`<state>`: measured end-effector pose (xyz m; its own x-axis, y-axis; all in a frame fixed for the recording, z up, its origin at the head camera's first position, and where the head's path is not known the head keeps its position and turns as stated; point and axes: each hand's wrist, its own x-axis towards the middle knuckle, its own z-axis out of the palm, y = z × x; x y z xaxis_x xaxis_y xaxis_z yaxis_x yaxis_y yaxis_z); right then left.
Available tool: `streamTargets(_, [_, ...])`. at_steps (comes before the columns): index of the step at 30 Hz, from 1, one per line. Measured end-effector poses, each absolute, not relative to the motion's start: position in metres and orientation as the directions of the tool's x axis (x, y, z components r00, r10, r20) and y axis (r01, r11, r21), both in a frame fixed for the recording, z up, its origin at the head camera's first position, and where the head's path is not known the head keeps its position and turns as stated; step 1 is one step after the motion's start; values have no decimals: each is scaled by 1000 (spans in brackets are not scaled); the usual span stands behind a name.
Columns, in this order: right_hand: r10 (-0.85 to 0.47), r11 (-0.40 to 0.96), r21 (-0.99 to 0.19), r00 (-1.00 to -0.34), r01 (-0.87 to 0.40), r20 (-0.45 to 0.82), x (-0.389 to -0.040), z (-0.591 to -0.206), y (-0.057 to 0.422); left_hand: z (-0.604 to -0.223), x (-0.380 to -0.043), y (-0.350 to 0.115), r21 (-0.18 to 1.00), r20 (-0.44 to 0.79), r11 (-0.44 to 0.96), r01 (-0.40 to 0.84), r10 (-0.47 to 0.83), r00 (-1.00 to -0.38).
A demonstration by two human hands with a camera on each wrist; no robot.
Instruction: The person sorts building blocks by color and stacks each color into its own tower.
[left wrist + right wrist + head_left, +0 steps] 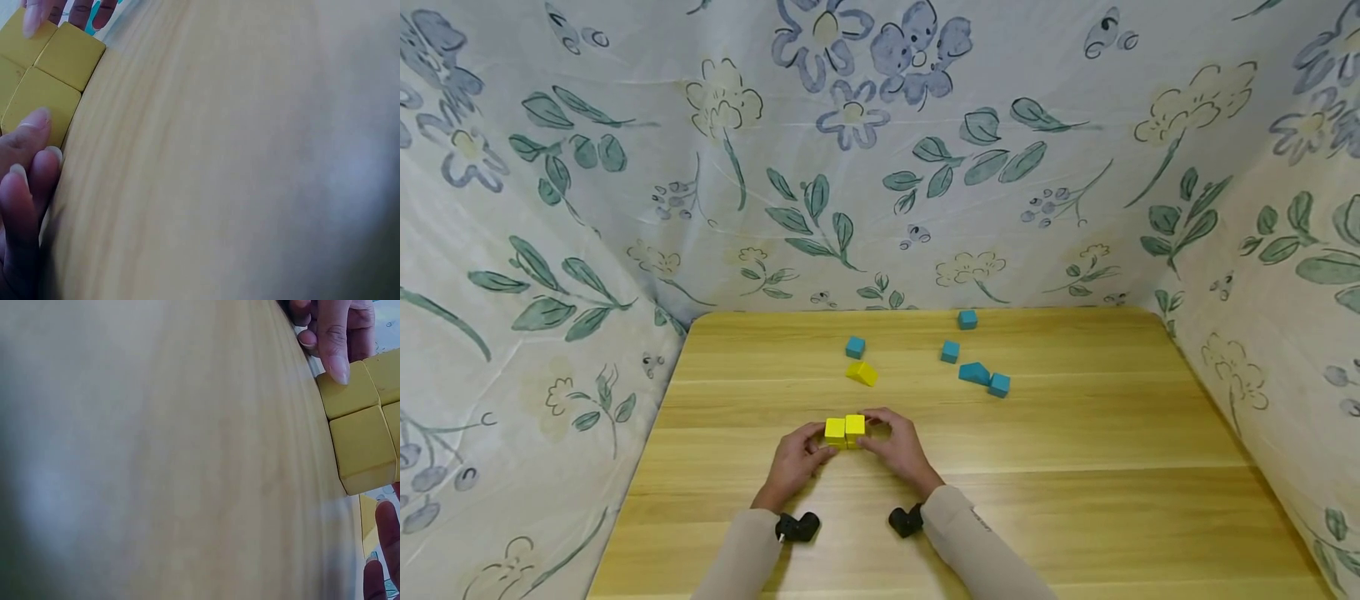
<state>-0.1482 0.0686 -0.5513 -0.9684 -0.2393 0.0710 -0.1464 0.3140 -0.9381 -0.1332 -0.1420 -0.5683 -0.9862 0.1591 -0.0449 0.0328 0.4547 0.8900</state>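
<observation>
Several yellow cubes stand stacked in two columns side by side, their front faces flush in the wrist views. My left hand holds the left column, its thumb on the front of the lower left cube. From the right, my right hand pinches the upper right cube, thumb in front and fingers behind. In the right wrist view, fingers of the right hand show at the lower right edge, beside the lower right cube.
Behind the stack lie a yellow triangular block and a blue cube. Farther right are a blue triangular block and several blue cubes. Flowered cloth surrounds the wooden table at the back and sides.
</observation>
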Motion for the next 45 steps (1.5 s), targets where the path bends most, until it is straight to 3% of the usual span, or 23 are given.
streamTargets(33, [-251, 300, -945, -966, -130, 53, -146, -552, 67, -568, -133, -144, 885, -34, 463, 42, 155, -987])
streamTargets(39, [-284, 261, -964, -959, -59, -18, -148, -549, 81, -568, -133, -143, 888, -22, 458, 54, 158, -987])
streamTargets(45, [-368, 126, -992, -929, -5, -42, -161, -556, 111, -568, -133, -143, 891, -19, 450, 59, 167, -986])
